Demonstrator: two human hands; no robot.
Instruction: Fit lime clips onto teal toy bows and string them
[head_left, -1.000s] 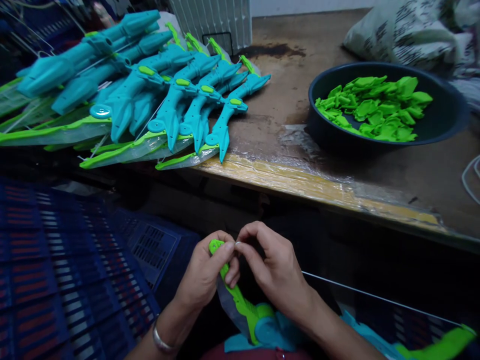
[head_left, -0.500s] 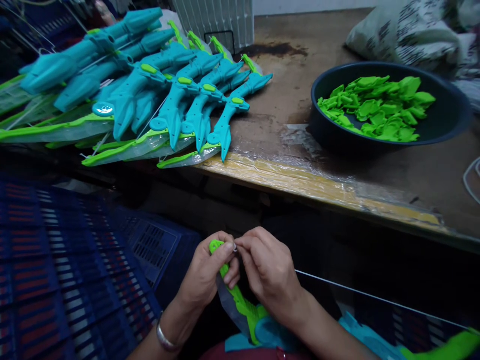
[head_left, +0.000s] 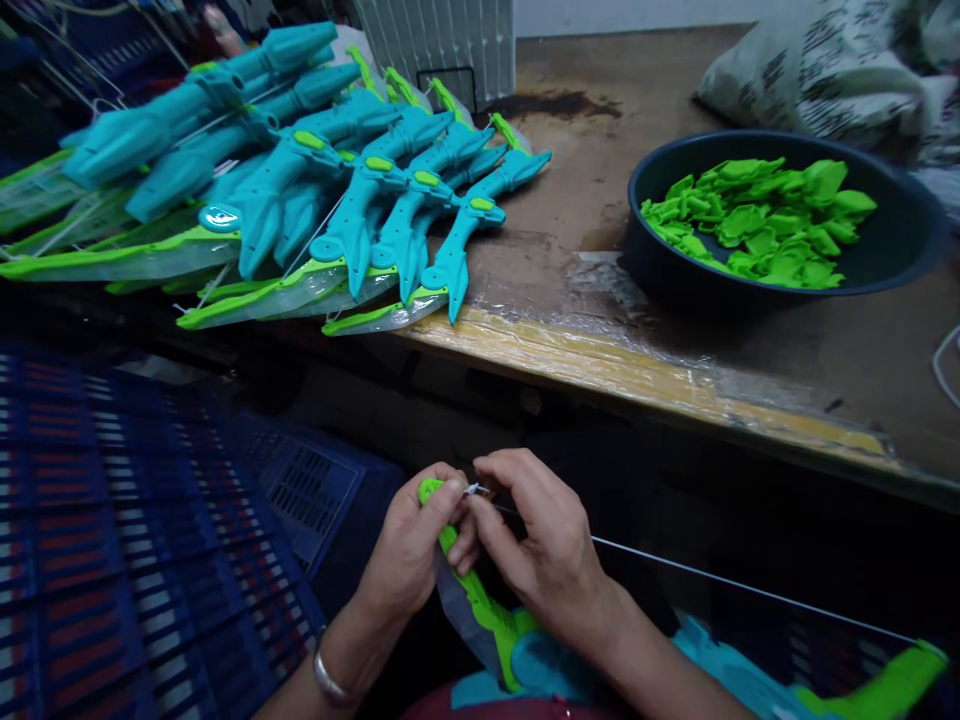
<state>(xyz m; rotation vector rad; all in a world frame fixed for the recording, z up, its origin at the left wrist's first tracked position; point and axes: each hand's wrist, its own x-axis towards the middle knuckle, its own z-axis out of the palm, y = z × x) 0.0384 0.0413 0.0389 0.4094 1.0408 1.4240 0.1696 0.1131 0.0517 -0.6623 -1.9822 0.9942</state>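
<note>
A toy bow (head_left: 484,605) in lime green and teal lies across my lap, its green limb tip pointing up and away from me. My left hand (head_left: 412,545) is closed around that tip, thumb on top, and pinches the white string beside it. A small white knot (head_left: 475,489) with short loose ends sticks out past my left thumb. Around this knot, my right hand (head_left: 547,535) has thumb and index finger parted. From behind my right hand the taut bowstring (head_left: 697,573) runs to the bow's other green tip (head_left: 911,675) at lower right.
Teal and green toy bows (head_left: 360,200) are piled at the left of the workbench (head_left: 570,190). A dark round basin (head_left: 780,290) holds lime green plastic pieces (head_left: 757,220). Behind it lies a white printed sack (head_left: 817,80). Blue crates (head_left: 135,540) stand at lower left.
My right thumb and index finger have parted from their pinch at the string, and the knot's loose ends now show. My left hand keeps its hold. The view has shifted slightly.
</note>
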